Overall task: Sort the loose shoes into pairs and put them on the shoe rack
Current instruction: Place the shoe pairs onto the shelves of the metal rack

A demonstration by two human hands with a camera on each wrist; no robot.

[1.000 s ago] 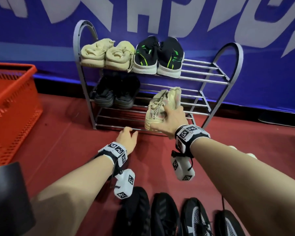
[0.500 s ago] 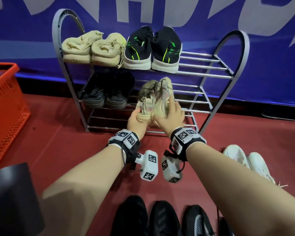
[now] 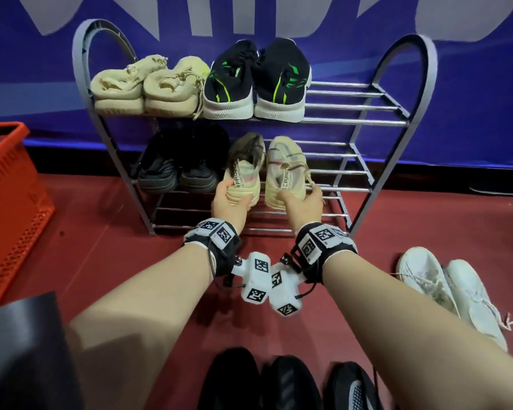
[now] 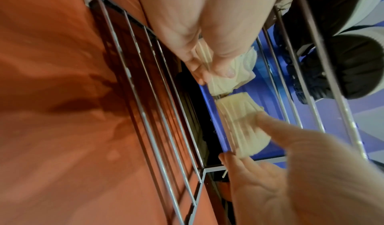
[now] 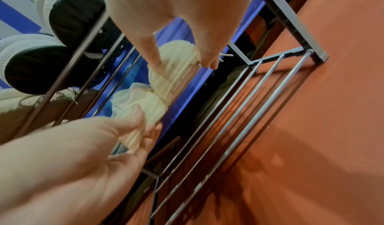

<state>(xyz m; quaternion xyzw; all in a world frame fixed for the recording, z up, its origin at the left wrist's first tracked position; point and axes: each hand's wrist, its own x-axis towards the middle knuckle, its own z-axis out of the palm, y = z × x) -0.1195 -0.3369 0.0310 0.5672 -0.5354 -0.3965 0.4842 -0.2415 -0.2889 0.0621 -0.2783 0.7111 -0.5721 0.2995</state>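
A grey metal shoe rack (image 3: 397,122) stands against the blue wall. Its top shelf holds a cream pair (image 3: 145,87) and a black-and-green pair (image 3: 258,81). On the middle shelf sit a black pair (image 3: 175,170) and, to its right, two beige striped shoes side by side, toes to the wall. My left hand (image 3: 234,199) grips the heel of the left beige shoe (image 3: 245,170), also seen sole-up (image 4: 230,79). My right hand (image 3: 299,196) pinches the heel of the right beige shoe (image 3: 285,170), thumb and fingers on its sole (image 5: 176,64).
A red plastic basket (image 3: 9,202) stands on the red floor at the left. A white pair (image 3: 444,291) lies on the floor at the right. Several black shoes (image 3: 279,386) line the near edge. The right parts of the rack shelves (image 3: 353,173) and its bottom shelf are bare bars.
A second ago my right hand held both beige shoes together and my left rested on the rack's bottom rail. Now each hand holds one shoe, set apart on the middle shelf.
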